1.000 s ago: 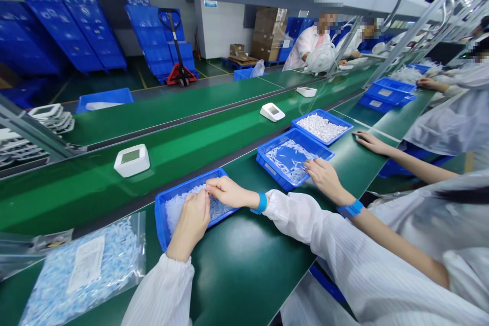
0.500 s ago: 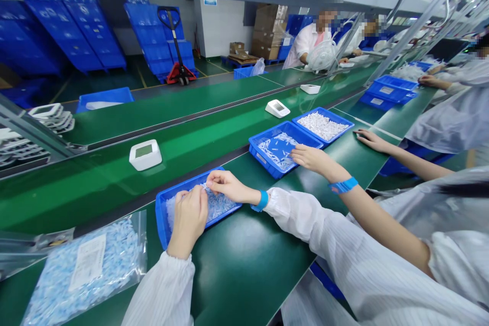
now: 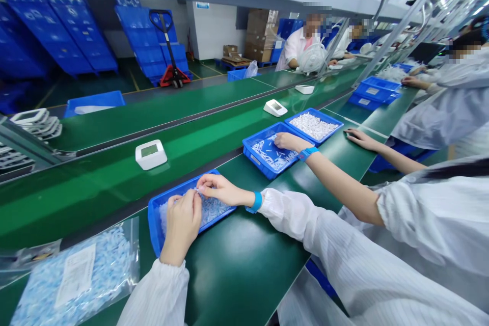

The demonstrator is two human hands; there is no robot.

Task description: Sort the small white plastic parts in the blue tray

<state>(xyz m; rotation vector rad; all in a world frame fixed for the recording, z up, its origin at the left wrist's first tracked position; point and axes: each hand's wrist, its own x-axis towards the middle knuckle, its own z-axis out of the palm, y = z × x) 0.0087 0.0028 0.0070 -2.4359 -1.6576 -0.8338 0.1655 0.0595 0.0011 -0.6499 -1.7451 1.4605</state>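
Over a blue tray (image 3: 155, 229) of small white and pale-blue pieces (image 3: 217, 209), my two hands meet with fingertips close together. My left hand (image 3: 181, 221) is closed in a pinch, its back toward me. My right hand (image 3: 221, 189), with a blue band (image 3: 256, 202) at the wrist, pinches from the other side. A tiny whitish piece (image 3: 197, 189) shows between the fingertips; its kind is too small to make out. Left of the tray lies a clear plastic bag (image 3: 82, 270) of pale-blue and white pieces with a white label.
A co-worker's hand (image 3: 290, 142) reaches into a second blue tray (image 3: 263, 167) of white strips; their other hand (image 3: 361, 138) rests on the green table. Beside it stands a tray of white pieces (image 3: 313, 126). White devices with screens (image 3: 151, 155) sit on the green belt (image 3: 206, 135).
The co-worker's hand has moved further into the second tray. The nearest white device sits slightly further right along the belt. My hands stay pinched together over the tray; the view has shifted a little.
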